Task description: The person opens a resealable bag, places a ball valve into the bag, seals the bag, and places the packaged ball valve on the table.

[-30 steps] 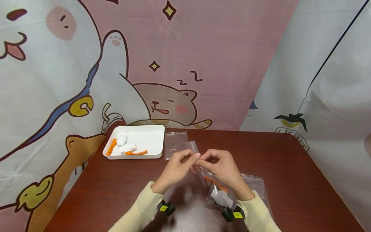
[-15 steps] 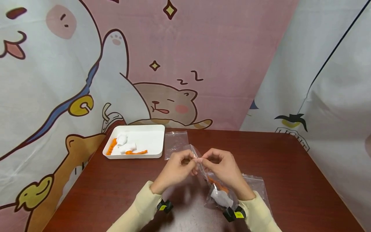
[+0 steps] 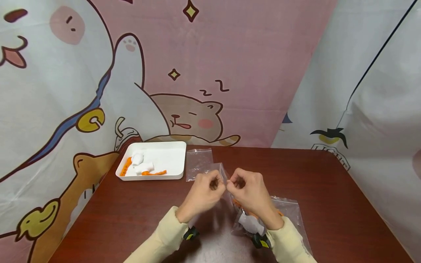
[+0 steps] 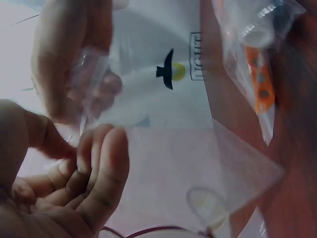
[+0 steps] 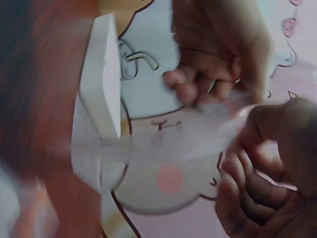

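Observation:
My left hand [image 3: 203, 193] and right hand [image 3: 251, 190] meet above the middle of the table. Between thumb and fingers, each pinches the top edge of a clear plastic zip bag [image 4: 242, 158]. See-through and thin, the bag hangs with nothing visible inside it in the left wrist view. Below my right hand lies a filled clear bag [image 3: 252, 223] with a white piece and an orange strip [image 4: 260, 82] with holes. The right forearm covers part of it. In the right wrist view, the held bag [image 5: 183, 141] stretches away from the fingertips, blurred.
A white tray [image 3: 171, 162] at the back left holds white pieces [image 3: 143, 168] and orange strips [image 3: 126, 166]. Beside it lies a flat clear zip bag [image 3: 198, 159]. Another clear bag [image 3: 291, 212] extends under the right forearm. A printed cloth [image 3: 256, 73] hangs behind the brown table [image 3: 329, 190].
The fingertips were touching and are now slightly apart along the bag's edge. Both wrists have turned a little. The tray and the lying bags look unchanged.

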A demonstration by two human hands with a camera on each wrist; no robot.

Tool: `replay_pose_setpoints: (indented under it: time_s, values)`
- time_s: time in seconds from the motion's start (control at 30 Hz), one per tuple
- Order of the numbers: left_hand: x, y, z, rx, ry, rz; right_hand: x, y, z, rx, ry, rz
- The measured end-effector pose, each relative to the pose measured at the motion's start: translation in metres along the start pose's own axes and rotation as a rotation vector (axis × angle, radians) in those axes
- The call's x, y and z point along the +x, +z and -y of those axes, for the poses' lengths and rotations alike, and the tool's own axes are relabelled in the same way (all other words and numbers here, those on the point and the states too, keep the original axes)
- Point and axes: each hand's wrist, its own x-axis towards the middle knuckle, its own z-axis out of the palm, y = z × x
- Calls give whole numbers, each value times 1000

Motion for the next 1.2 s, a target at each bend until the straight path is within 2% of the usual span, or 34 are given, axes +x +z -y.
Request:
replay_pose_setpoints:
  time_s: [0.17,0.4,0.63,0.93,1.2]
  values:
    - [0,-3,0,27,-13,-45,-1,-5,-7,-61,27,-39]
    - [0,-9,5,49,-21,-25,-1,-11,-12,-23,53,11]
    - [2,-19,7,103,-42,-16,-1,-20,-20,-68,20,27]
    - [2,-32,9,216,-33,61,-5,-28,-19,-93,77,55]
    - [2,-34,10,210,-18,101,-5,-29,-16,-61,113,89]
